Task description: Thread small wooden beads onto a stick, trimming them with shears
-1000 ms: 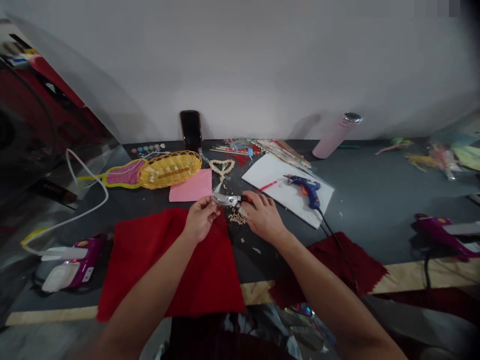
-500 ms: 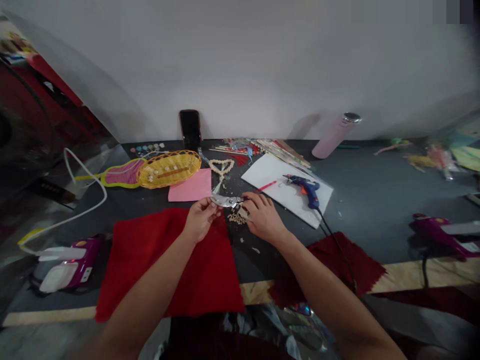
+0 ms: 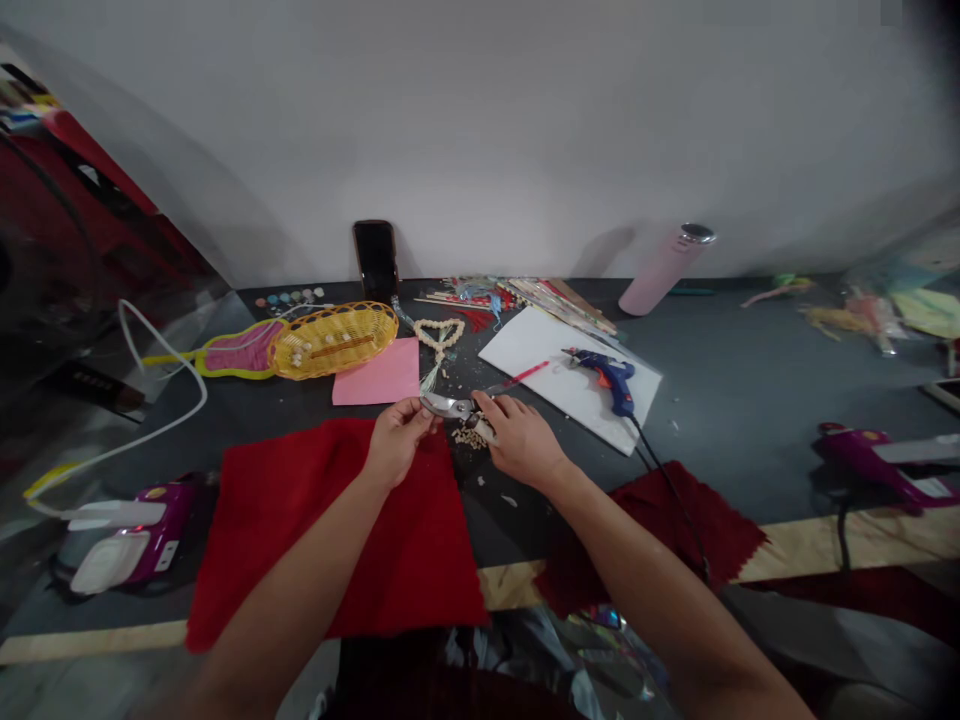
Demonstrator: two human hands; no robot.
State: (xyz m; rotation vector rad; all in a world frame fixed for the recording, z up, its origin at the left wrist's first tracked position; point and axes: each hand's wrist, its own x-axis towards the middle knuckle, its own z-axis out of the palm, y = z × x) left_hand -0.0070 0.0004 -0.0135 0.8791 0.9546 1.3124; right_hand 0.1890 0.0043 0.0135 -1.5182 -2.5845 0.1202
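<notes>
My right hand is wrapped around the handles of a pair of pruning shears, whose curved silver jaws point left. My left hand is pinched closed at the tip of the jaws; what its fingers hold is too small to make out. Beneath the shears lies a small pile of pale wooden pieces, partly covered by my right hand. Just beyond the hands rests a heart-shaped string of cream beads with a pale tassel. A red felt sheet spreads under my left wrist.
To the right, a blue glue gun lies on a white board, its cord trailing to the front edge. A yellow basket and pink paper lie left. A phone and pink bottle stand by the wall.
The right hand has shifted slightly around the handles of the shears. The left hand stays pinched at the jaw tip. The whole view has moved a little.
</notes>
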